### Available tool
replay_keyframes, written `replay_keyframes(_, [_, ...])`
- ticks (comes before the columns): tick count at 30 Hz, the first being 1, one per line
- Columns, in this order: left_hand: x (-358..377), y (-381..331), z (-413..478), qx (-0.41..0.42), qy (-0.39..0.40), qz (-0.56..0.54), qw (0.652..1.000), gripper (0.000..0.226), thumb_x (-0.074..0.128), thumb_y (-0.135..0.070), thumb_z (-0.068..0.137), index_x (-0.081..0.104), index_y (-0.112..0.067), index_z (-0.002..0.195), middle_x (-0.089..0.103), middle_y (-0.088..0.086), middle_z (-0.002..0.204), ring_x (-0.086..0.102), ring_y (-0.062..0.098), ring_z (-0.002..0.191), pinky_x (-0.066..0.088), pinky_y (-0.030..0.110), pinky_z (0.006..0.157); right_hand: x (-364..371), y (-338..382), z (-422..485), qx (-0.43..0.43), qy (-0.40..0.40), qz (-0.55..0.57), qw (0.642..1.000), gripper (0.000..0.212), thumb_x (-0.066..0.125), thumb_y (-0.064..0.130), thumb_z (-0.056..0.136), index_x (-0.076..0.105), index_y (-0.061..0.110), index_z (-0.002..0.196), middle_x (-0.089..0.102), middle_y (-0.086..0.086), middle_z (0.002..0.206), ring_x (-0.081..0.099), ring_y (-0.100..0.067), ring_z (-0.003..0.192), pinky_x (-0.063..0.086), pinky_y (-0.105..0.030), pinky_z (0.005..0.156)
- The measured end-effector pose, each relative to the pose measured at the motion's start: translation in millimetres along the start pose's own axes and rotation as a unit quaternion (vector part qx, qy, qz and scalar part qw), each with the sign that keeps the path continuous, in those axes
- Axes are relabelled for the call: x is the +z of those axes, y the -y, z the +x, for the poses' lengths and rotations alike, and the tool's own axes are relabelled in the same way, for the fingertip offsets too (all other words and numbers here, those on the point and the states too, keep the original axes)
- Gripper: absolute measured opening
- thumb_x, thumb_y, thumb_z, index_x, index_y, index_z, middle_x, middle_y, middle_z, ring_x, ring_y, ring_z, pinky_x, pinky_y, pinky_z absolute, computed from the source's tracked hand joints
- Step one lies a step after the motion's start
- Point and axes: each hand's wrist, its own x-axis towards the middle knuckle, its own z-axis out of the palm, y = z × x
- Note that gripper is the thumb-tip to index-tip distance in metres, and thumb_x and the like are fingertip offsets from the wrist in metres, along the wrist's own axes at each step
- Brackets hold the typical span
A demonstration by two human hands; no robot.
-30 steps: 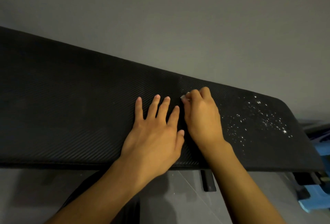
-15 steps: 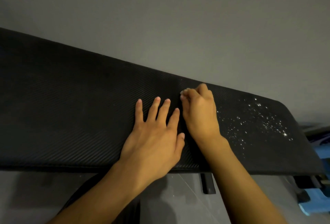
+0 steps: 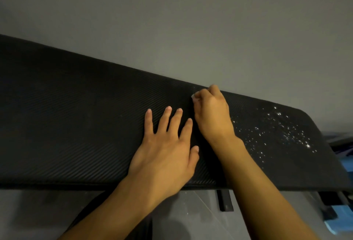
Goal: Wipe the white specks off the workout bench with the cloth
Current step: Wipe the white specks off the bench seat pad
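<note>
A long black workout bench (image 3: 80, 121) with a ribbed surface runs across the view. White specks (image 3: 282, 129) are scattered over its right end. My left hand (image 3: 168, 148) lies flat on the bench with fingers spread, holding nothing. My right hand (image 3: 212, 113) is closed near the bench's far edge, just left of the specks. A small pale bit of cloth (image 3: 194, 97) shows at its fingertips; the rest of the cloth is hidden inside the hand.
A grey wall (image 3: 191, 29) rises behind the bench. Grey floor (image 3: 38, 215) lies below its near edge. A black bench support (image 3: 225, 200) hangs under the pad. Blue objects (image 3: 343, 167) sit at the right beside the bench's end.
My right hand has slid away from me toward the bench's far edge, with the pale cloth at its fingertips. My left hand has stayed flat in place.
</note>
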Motion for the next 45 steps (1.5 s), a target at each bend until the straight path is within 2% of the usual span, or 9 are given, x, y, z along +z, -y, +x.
replay_keyframes(4, [2, -1, -2, 0.006, -0.011, -0.011, 1.000, 0.069, 0.028, -0.049, 0.096, 0.050, -0.009, 0.147, 0.041, 0.022, 0.156, 0.032, 0.041, 0.148, 0.024, 0.072, 0.114, -28, 2, -42, -0.052, 0.036, 0.057, 0.996, 0.010, 0.063, 0.016, 0.097, 0.070, 0.009, 0.100, 0.053, 0.002, 0.095, 0.057, -0.010, 0.073, 0.052, -0.027, 0.066])
replay_keyframes(8, [0, -2, 0, 0.006, -0.007, -0.008, 1.000, 0.070, 0.026, -0.051, 0.096, 0.046, -0.011, 0.150, 0.039, 0.022, 0.158, 0.029, 0.041, 0.149, 0.022, 0.072, 0.115, -16, -11, -6, -0.024, 0.025, 0.002, 0.999, 0.019, 0.059, 0.020, 0.099, 0.068, 0.004, 0.101, 0.056, -0.009, 0.101, 0.061, -0.025, 0.078, 0.055, -0.041, 0.071])
replay_keyframes(12, [0, -2, 0, -0.005, 0.000, -0.002, 1.000, 0.072, 0.021, -0.053, 0.096, 0.040, -0.014, 0.154, 0.032, 0.019, 0.162, 0.023, 0.038, 0.152, 0.018, 0.070, 0.118, 10, -2, 41, 0.029, 0.027, -0.031, 0.999, 0.024, 0.052, 0.019, 0.103, 0.065, 0.000, 0.107, 0.054, -0.015, 0.108, 0.061, -0.034, 0.087, 0.052, -0.043, 0.075])
replay_keyframes(17, [1, -2, 1, -0.002, -0.009, -0.006, 1.000, 0.069, 0.026, -0.052, 0.094, 0.054, -0.012, 0.143, 0.040, 0.019, 0.157, 0.030, 0.039, 0.149, 0.021, 0.070, 0.116, 0, 13, -5, -0.045, 0.025, 0.097, 0.994, 0.014, 0.063, 0.016, 0.097, 0.071, 0.006, 0.103, 0.060, -0.007, 0.100, 0.065, -0.022, 0.082, 0.056, -0.039, 0.075])
replay_keyframes(25, [3, -1, 1, -0.007, -0.011, -0.015, 1.000, 0.069, 0.030, -0.054, 0.094, 0.052, -0.014, 0.146, 0.044, 0.019, 0.155, 0.033, 0.038, 0.148, 0.024, 0.070, 0.115, 23, 5, 45, 0.011, 0.022, -0.046, 0.999, 0.019, 0.054, 0.016, 0.102, 0.065, 0.000, 0.103, 0.055, -0.015, 0.105, 0.061, -0.035, 0.084, 0.049, -0.041, 0.067])
replay_keyframes(33, [1, -1, -2, -0.002, -0.025, -0.025, 0.999, 0.055, 0.030, -0.047, 0.093, 0.061, -0.016, 0.126, 0.047, 0.017, 0.152, 0.036, 0.037, 0.147, 0.028, 0.070, 0.114, -46, 2, -86, -0.058, 0.025, 0.048, 0.997, 0.018, 0.057, 0.020, 0.099, 0.070, 0.008, 0.102, 0.052, -0.001, 0.093, 0.058, -0.016, 0.070, 0.052, -0.032, 0.063])
replay_keyframes(36, [0, -2, -3, -0.005, -0.033, -0.022, 0.999, 0.051, 0.028, -0.042, 0.095, 0.059, -0.015, 0.126, 0.048, 0.018, 0.151, 0.037, 0.039, 0.146, 0.029, 0.071, 0.113, -61, 9, -137, -0.047, 0.022, 0.080, 0.995, 0.016, 0.060, 0.019, 0.099, 0.072, 0.010, 0.103, 0.054, 0.000, 0.091, 0.066, -0.013, 0.078, 0.054, -0.029, 0.069])
replay_keyframes(42, [-2, -11, -9, 0.020, -0.033, -0.019, 0.999, 0.039, 0.045, -0.035, 0.092, 0.067, -0.016, 0.117, 0.061, 0.016, 0.138, 0.051, 0.038, 0.136, 0.038, 0.069, 0.108, -47, -11, -95, 0.027, -0.003, 0.025, 0.999, 0.026, 0.052, 0.029, 0.099, 0.067, 0.009, 0.106, 0.052, -0.001, 0.098, 0.059, -0.021, 0.071, 0.055, -0.043, 0.060])
replay_keyframes(45, [1, -11, -17, 0.035, -0.034, -0.033, 0.998, 0.044, 0.037, -0.036, 0.095, 0.067, -0.017, 0.121, 0.060, 0.015, 0.139, 0.051, 0.036, 0.136, 0.040, 0.066, 0.109, -49, -4, -110, 0.018, -0.004, 0.034, 0.999, 0.023, 0.053, 0.025, 0.100, 0.066, 0.008, 0.105, 0.049, 0.000, 0.096, 0.056, -0.018, 0.070, 0.054, -0.040, 0.059])
